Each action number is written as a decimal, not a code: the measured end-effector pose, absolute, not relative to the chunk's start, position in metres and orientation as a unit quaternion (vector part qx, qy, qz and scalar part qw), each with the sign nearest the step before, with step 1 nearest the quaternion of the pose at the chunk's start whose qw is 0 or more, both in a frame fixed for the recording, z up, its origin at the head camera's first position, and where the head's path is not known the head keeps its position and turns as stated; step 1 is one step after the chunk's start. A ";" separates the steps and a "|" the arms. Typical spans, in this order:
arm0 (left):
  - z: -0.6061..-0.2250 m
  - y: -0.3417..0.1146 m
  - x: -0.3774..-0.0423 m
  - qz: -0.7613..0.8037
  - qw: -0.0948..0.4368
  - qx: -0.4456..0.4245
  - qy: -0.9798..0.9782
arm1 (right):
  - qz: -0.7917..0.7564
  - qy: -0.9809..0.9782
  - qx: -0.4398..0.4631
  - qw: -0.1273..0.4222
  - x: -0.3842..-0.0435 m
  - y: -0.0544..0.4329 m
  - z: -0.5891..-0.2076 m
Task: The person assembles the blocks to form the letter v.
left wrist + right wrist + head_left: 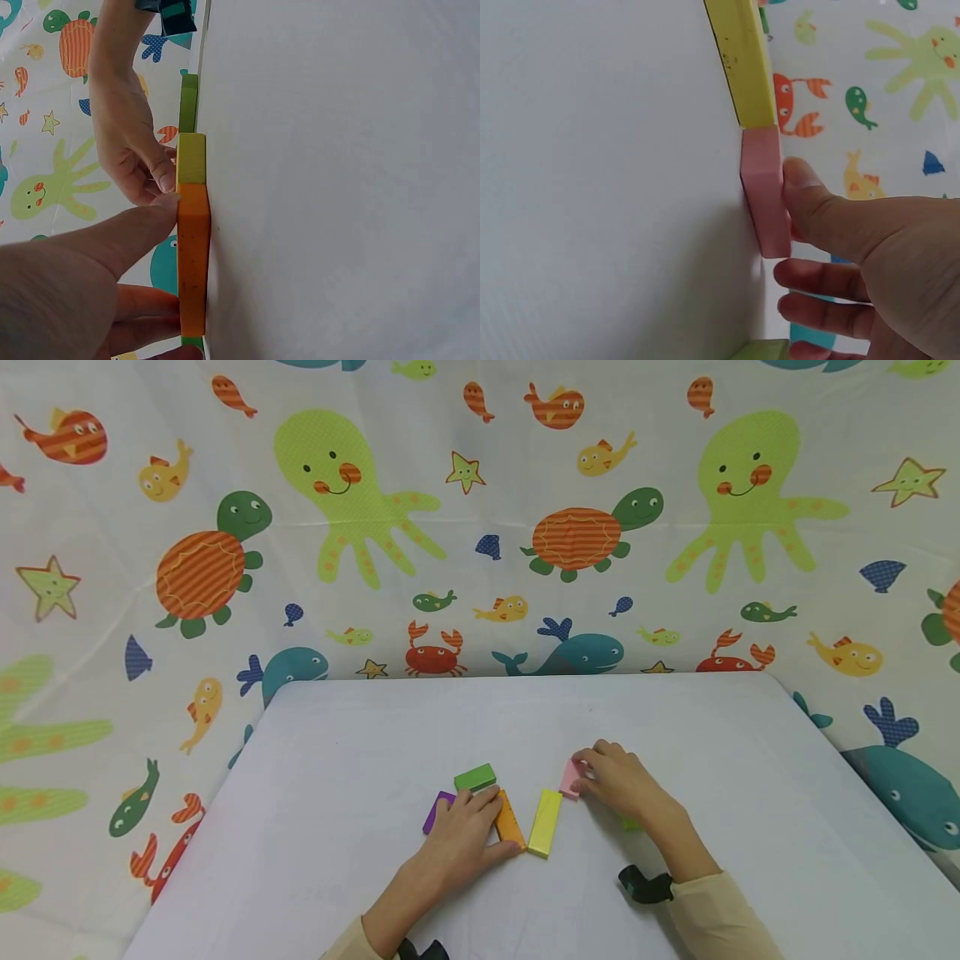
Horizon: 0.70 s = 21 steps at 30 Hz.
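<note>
My right hand [618, 781] pinches a pink block [571, 779] by thumb and fingertips, its end against a yellow block [544, 823]. In the right wrist view the pink block [766, 191] touches the yellow block [742, 64] end to end. With fingers spread, my left hand [461, 839] rests along an orange block [510, 820], thumb at the near end and fingers toward the far end. The orange and yellow blocks meet at their near ends in a V. Beyond the left fingers lies a green block [475, 777]; a purple block [437, 812] is partly hidden by that hand.
A light green block [632, 824] lies under the right forearm, mostly covered. White cloth covers the table [337, 777]. Behind it hangs a curtain [480, 510] printed with sea animals. Black wrist cameras [645, 885] sit on both wrists.
</note>
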<state>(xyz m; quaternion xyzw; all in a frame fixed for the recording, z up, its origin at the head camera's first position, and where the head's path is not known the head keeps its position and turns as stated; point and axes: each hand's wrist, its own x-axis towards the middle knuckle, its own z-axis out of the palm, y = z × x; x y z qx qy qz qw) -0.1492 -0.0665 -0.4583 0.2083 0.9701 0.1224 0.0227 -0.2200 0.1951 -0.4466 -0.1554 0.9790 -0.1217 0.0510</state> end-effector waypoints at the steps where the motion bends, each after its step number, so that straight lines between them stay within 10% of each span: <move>1: -0.458 -0.066 -0.149 0.122 0.023 0.208 0.970 | -0.121 0.979 -0.157 0.049 -0.220 0.194 -0.447; 21: -0.458 -0.067 -0.149 0.120 0.022 0.209 0.970 | -0.105 0.981 -0.162 0.022 -0.219 0.180 -0.456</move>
